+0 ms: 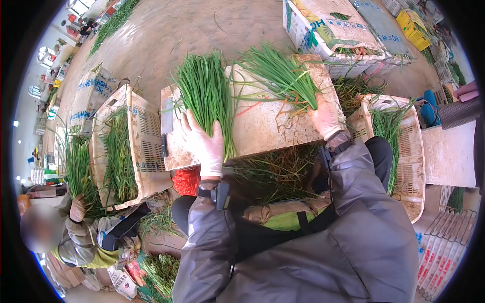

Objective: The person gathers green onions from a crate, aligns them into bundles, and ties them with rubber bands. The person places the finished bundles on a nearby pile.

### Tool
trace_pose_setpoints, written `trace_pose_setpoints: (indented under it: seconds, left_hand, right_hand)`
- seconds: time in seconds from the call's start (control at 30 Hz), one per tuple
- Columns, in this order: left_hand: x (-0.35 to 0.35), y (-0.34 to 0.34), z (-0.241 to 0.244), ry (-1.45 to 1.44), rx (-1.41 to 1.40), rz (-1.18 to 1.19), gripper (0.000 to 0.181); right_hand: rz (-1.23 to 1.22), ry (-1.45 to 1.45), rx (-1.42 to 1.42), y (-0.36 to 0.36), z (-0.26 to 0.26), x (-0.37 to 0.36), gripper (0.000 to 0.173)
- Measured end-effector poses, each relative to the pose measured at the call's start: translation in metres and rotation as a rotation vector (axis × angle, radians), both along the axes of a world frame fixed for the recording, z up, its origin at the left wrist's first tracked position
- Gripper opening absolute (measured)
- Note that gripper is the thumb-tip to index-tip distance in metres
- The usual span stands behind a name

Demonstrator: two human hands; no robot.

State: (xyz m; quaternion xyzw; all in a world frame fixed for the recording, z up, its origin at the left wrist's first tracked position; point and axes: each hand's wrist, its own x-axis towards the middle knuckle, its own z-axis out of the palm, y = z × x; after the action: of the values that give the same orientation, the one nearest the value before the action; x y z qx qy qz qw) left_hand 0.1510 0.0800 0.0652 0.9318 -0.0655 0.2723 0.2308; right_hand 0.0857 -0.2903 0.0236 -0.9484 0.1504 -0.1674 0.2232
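A worn white board (261,132) lies before me. My left hand (202,146), in a thin whitish glove, rests spread over a thick bundle of green garlic chives (202,89), thumb apart from the fingers. At the board's right side my right hand (325,117), also gloved, is closed around the narrow end of a looser bunch of green chives (282,72). That bunch fans out towards the upper left. Dried brownish leaves (286,113) hang below it. Along the board's left edge is a knife (164,146) with a black handle and a broad blade.
White plastic crates (146,132) with chives stand left; another crate (411,166) is right. Covered crates (337,34) stand at the back right. Red material (186,181) and leaf scraps (284,170) lie below the board. A co-worker (81,235) sits at lower left.
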Motion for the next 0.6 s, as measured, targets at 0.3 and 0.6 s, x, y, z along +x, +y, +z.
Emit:
trace_pose_setpoints:
  seconds: [0.3, 0.6]
  left_hand:
    - [-0.09, -0.093, -0.055, 0.732, -0.644, -0.69, 0.034]
    - [-0.108, -0.111, -0.077, 1.559, -1.685, -0.475, 0.05]
  right_hand:
    - [0.026, 0.396, -0.163, 0.056, -0.01, -0.039, 0.044]
    - [0.595, 0.454, 0.373, 0.089, 0.016, -0.073, 0.065]
